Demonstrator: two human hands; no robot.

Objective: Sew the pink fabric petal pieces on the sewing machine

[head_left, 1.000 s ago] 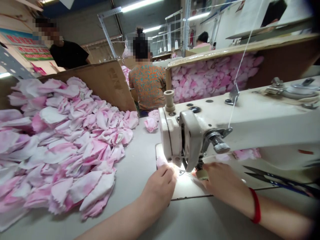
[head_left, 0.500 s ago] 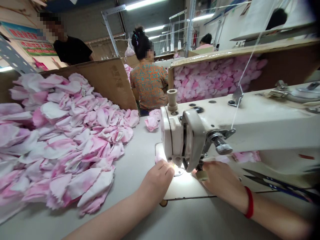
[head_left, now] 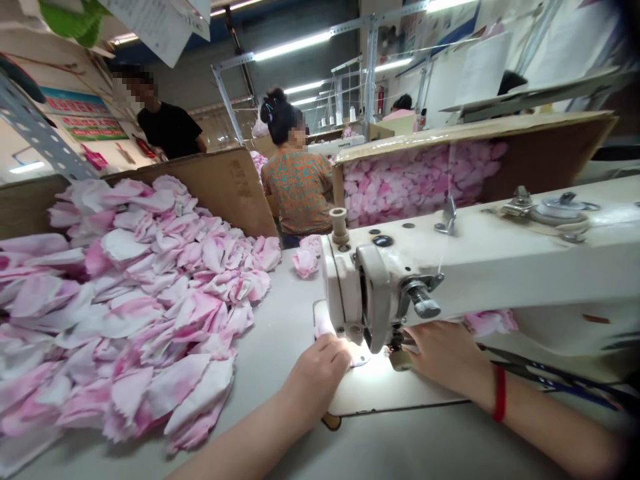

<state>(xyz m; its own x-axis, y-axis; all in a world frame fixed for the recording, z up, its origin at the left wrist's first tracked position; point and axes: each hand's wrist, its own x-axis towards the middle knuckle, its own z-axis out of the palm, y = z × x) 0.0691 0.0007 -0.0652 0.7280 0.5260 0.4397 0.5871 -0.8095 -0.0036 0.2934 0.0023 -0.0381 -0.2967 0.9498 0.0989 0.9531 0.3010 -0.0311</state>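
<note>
My left hand (head_left: 320, 373) lies at the left of the needle area of a white sewing machine (head_left: 500, 267), its fingers bent together over a small pink-and-white fabric piece (head_left: 323, 324). Most of that piece is hidden behind the hand and the machine head. My right hand (head_left: 445, 350), with a red band at the wrist, reaches under the machine arm from the right. Its thumb and forefinger are apart beside the presser foot area, the tips partly covered; I see nothing held there. The lamp lights the needle plate (head_left: 375, 380) between both hands.
A big heap of pink-and-white fabric pieces (head_left: 150, 307) covers the left of the table. Dark scissors (head_left: 545, 373) lie behind my right wrist. Cardboard boxes (head_left: 240, 193) stand beyond, one full of pink pieces. A seated person (head_left: 297, 190) and a standing person (head_left: 170, 130) are farther back.
The view has tilted up and shifted slightly. My right hand has drawn back a little from the needle, and its thumb and forefinger have parted. The left hand stays by the needle plate.
</note>
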